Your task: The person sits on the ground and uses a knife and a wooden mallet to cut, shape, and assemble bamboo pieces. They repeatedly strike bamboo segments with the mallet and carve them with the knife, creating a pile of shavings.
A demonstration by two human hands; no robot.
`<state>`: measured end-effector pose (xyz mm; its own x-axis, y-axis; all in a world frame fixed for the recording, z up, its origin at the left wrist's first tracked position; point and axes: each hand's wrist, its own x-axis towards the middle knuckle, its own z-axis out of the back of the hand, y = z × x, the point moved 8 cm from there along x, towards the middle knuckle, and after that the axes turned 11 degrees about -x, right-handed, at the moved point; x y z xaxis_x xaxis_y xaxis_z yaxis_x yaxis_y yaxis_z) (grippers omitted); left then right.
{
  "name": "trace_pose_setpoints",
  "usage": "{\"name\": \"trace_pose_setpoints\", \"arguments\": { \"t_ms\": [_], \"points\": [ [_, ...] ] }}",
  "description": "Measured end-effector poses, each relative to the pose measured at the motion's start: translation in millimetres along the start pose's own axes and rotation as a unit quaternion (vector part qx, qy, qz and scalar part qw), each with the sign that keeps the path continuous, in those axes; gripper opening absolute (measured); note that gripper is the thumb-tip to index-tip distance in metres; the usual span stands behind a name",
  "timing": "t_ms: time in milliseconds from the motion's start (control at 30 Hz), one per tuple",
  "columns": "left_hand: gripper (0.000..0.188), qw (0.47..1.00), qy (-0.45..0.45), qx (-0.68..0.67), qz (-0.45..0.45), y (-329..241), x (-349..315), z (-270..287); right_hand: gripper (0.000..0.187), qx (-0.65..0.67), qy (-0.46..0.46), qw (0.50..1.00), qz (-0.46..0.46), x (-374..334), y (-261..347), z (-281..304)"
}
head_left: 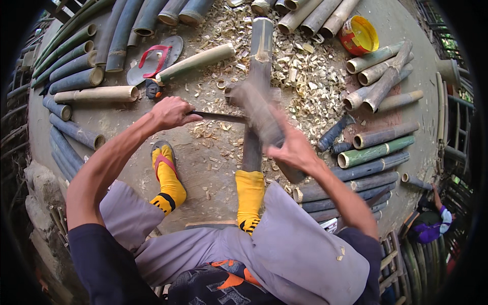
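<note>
My left hand [174, 113] is closed round the near end of a knife-like tool with a narrow dark blade [221, 117]. Its far end meets a dark bamboo pole [252, 155] lying lengthwise in front of me. My right hand [294, 145] grips a thick, club-like piece of wood or bamboo [259, 109], smeared by motion, slanting over the pole. Beneath it, a short crosswise block [274, 95] is partly hidden. The pole's far end [262, 48] has a pale, scraped patch. My yellow-socked right foot [249, 190] is against its near end.
Pale chips [317, 81] cover the ground ahead. Cut bamboo lengths [376, 147] lie right, with more [76, 76] at left. A loose sandal [157, 58], a yellow-red bucket [359, 34] and a dark-handled blade tool [334, 133] lie nearby. Another person [432, 223] is at far right.
</note>
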<state>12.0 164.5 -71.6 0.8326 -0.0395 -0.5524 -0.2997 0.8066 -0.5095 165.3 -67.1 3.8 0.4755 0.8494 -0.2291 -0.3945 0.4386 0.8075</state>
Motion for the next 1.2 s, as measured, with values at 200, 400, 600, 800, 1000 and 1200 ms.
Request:
{"name": "trace_pose_setpoints", "arguments": {
  "t_ms": [200, 400, 600, 800, 1000, 1200],
  "points": [
    [0.057, 1.0, 0.001, -0.008, 0.0, 9, -3, -5, 0.1, 0.041, 0.063, 0.997, -0.024, 26, 72, 58],
    [0.057, 1.0, -0.007, -0.016, -0.016, 8, 1, -8, 0.086, 0.096, -0.272, 0.954, 0.078, -4, 58, 75],
    [0.061, 1.0, 0.023, 0.001, 0.016, 12, 4, -14, 0.097, -0.023, 0.141, 0.988, -0.059, 10, -4, 0],
    [0.052, 0.999, 0.0, -0.043, -0.02, 13, 0, -17, 0.098, 0.093, -0.193, 0.976, 0.044, -19, 26, 33],
    [0.051, 0.995, 0.015, -0.1, 0.001, 23, 2, -18, 0.096, 0.03, 0.168, 0.978, -0.122, -32, -26, -27],
    [0.037, 0.965, 0.133, -0.148, 0.169, 43, -7, -28, 0.094, 0.075, -0.02, 0.975, -0.21, -72, -61, 1]
  ]
}}
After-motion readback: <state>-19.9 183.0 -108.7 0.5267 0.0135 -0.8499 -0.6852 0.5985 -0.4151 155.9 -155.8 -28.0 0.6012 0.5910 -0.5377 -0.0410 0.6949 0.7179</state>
